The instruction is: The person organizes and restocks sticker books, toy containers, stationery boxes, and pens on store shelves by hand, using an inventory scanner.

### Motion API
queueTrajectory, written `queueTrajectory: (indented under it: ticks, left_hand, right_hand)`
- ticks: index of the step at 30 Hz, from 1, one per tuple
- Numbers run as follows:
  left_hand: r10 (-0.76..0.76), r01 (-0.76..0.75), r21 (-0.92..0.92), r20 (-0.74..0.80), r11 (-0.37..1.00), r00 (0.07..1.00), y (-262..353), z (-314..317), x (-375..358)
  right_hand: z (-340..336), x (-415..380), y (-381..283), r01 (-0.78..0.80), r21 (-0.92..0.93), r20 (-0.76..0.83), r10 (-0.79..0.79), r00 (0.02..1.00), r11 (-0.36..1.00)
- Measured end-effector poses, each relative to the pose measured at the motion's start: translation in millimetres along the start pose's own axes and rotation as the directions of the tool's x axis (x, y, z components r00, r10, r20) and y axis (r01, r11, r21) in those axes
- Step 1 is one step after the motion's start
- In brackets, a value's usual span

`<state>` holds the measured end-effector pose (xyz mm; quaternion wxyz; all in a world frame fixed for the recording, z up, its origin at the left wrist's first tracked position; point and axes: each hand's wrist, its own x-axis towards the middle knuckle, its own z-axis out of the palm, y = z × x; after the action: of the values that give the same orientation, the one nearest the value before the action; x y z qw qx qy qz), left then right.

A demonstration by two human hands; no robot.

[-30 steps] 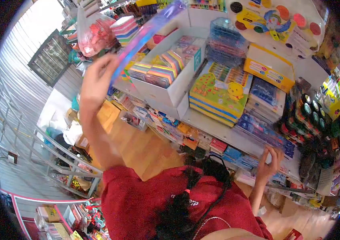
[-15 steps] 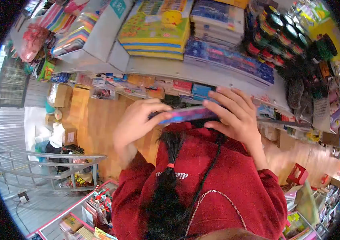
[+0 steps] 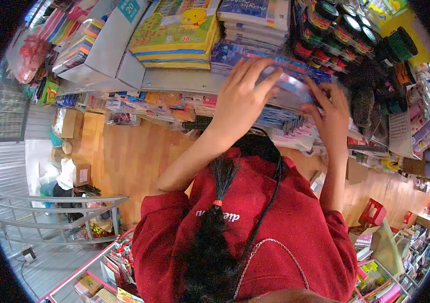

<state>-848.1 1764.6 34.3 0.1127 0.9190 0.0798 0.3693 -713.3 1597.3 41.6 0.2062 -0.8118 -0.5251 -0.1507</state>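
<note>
Blue-purple flat packs (image 3: 225, 56) lie on the shelf, with a shiny, blurred pack (image 3: 293, 87) at their front edge. My left hand (image 3: 245, 96) reaches over this front edge, fingers apart and touching the packs. Beside the right end of the shiny pack is my right hand (image 3: 330, 103), its thumb and fingers spread. Whether its fingertips touch the pack is unclear. Neither hand is visibly closed around anything.
Behind are yellow chick-printed packs (image 3: 174, 30), white-blue packs (image 3: 255, 15) and dark-lidded jars (image 3: 321, 17). A white box divider (image 3: 104, 55) stands at left. Lower shelves hold small goods (image 3: 174, 103). A metal railing (image 3: 58, 199) curves over the lower left.
The blue-purple pack held between both hands near the chest has gone up and forward to the shelf. Both hands have opened, and the view has shifted slightly.
</note>
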Motion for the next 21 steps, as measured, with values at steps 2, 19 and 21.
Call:
queueTrajectory:
  ticks: [2, 19, 21]
  left_hand:
    - [-0.016, 0.016, -0.011, -0.021, 1.000, 1.000, -13.9, 19.8, -4.6]
    - [-0.108, 0.110, 0.045, -0.047, 0.993, 0.993, -33.5, 21.7, -12.5]
    - [-0.114, 0.117, 0.055, -0.050, 0.992, 0.992, -32.9, 22.1, -12.3]
  right_hand:
    - [7.1, 10.7, 4.0, 0.031, -0.045, 0.015, -0.030, 0.999, 0.999]
    - [25.4, 46.5, 4.1, 0.137, -0.005, 0.070, -0.137, 0.988, 0.991]
    - [24.5, 47.7, 2.0, 0.114, 0.006, 0.097, -0.114, 0.989, 0.993]
